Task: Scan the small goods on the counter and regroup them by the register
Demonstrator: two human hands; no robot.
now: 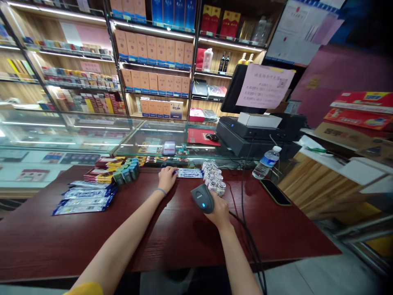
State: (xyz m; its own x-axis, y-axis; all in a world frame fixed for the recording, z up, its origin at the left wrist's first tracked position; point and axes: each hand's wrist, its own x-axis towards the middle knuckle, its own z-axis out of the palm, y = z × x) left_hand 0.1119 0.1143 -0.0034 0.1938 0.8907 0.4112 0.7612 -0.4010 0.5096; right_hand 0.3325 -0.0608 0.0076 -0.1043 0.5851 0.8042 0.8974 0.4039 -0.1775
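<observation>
My right hand (220,209) is closed round a grey barcode scanner (203,197), held just above the dark red counter (172,233); its black cable (245,233) trails back toward me. My left hand (167,178) reaches to the counter's far edge, fingers curled on the end of a white and blue packet (190,173). Just right of that packet stands a cluster of small clear jars (213,178), close in front of the scanner.
Several blue and white packets (84,198) lie at the left, with green boxes (126,171) and red-yellow packs (102,170) behind. A water bottle (266,162) and a black phone (275,191) sit right. A till and monitor (254,123) stand beyond the glass display case (92,135).
</observation>
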